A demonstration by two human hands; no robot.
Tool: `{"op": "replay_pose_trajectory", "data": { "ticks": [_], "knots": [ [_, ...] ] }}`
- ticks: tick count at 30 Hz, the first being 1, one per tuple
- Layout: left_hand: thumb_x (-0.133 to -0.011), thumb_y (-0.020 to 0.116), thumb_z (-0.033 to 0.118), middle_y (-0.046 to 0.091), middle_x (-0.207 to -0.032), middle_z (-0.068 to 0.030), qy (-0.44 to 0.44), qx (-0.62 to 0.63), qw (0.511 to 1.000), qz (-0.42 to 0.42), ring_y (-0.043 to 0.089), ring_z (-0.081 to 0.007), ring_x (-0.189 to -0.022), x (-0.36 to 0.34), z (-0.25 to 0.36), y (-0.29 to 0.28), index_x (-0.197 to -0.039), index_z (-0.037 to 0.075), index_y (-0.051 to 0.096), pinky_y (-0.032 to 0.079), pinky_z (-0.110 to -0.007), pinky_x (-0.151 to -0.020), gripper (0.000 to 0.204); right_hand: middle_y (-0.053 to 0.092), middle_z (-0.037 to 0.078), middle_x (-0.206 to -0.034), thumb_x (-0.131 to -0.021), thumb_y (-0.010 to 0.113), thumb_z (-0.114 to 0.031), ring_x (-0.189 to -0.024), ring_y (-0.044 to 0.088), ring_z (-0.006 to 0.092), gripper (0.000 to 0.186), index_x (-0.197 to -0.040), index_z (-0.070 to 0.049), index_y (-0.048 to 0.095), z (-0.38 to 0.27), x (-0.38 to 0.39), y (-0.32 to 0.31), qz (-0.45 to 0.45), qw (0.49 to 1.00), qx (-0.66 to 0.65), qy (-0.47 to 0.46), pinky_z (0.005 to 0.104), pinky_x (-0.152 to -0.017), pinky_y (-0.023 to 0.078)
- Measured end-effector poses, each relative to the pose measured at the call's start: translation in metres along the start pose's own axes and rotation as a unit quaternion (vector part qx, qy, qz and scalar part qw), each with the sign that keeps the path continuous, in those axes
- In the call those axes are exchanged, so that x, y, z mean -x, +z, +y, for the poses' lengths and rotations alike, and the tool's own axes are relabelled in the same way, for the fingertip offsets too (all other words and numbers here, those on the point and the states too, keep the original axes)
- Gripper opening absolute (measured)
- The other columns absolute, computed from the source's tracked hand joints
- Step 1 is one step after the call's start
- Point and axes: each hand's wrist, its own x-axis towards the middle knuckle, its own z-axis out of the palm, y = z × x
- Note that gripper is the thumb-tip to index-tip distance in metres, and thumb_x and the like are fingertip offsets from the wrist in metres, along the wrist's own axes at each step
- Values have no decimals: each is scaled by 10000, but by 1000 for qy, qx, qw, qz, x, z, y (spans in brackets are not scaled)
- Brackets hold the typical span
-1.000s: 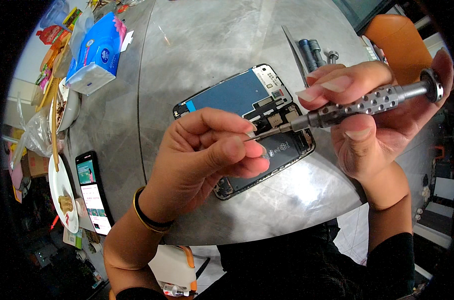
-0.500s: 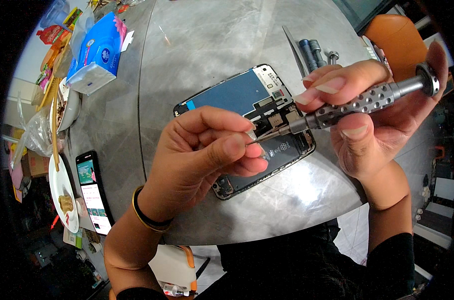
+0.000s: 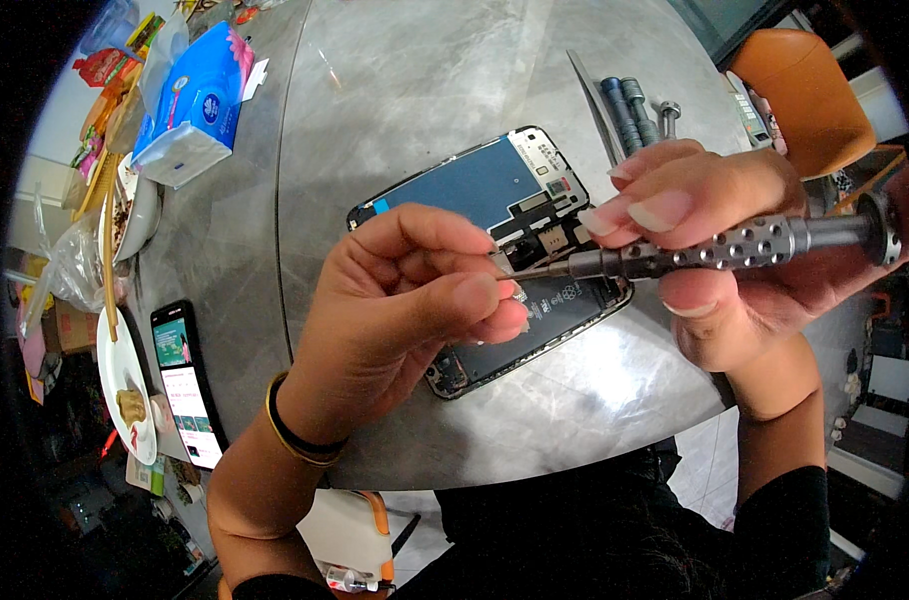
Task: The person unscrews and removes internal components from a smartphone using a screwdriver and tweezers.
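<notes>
My right hand (image 3: 720,190) is wrapped round a grey metal screwdriver (image 3: 715,248) with a dimpled handle, held nearly level and pointing left. Its thin shaft runs to the fingertips of my left hand (image 3: 405,300), which pinch it at the tip; whether a small screw is there too is hidden. Under both hands lies an opened smartphone (image 3: 565,310), its dark battery and inner parts bared. Joined or close to its far side is the blue-backed screen half (image 3: 465,185). My fingers cover part of the phone.
Beyond my right hand lie tweezers (image 3: 590,95), two dark cylindrical drivers (image 3: 623,110) and a small silver piece (image 3: 670,115). At the left stand a blue tissue pack (image 3: 195,110), a lit phone (image 3: 187,385), a white plate (image 3: 145,420) and a bowl (image 3: 147,220). An orange chair (image 3: 805,95) is at right.
The screwdriver has tipped to a flatter angle, its rear end lower and further right. My right hand has shifted slightly right with it; my left hand has barely moved.
</notes>
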Motion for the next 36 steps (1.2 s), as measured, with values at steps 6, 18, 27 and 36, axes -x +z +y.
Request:
{"op": "replay_pose_trajectory", "data": {
  "ticks": [6, 18, 27, 36],
  "knots": [
    [-854, 666, 42, 689, -923, -178, 13, -8, 1000, 0, 702, -241, -845, -1, 0, 0, -1000, 3, 583, 601, -321, -763, 172, 609, 78, -1012, -913, 608, -231, -838, 672, 248, 707, -1424, -190, 121, -11, -18, 22, 115, 989, -84, -31, 495, -842, 512],
    [-860, 664, 92, 679, -953, -188, -22, 51, 998, -31, 694, -263, -878, 1, -1, 0, -999, -2, 580, 604, -344, -776, 188, 600, 96, -1062, -927, 571, -175, -885, 668, 252, 843, -1467, -220, -75, 17, 5, 15, 93, 989, -88, -75, 501, -866, 512],
    [-862, 658, 74, 678, -958, -199, -36, 51, 998, -15, 694, -281, -878, 2, -1, 0, -1005, -5, 586, 604, -353, -769, 179, 598, 99, -1067, -923, 581, -181, -883, 667, 246, 860, -1466, -226, -84, -1, -9, 21, 111, 988, -73, -72, 498, -869, 513],
    [-848, 673, 69, 679, -949, -207, -44, 46, 998, -6, 693, -287, -878, 2, 1, 2, -1001, -6, 591, 605, -352, -763, 189, 594, 96, -1050, -921, 586, -178, -881, 665, 250, 868, -1464, -238, -88, 9, 1, 18, 105, 990, -76, -51, 498, -867, 513]
  ]
}}
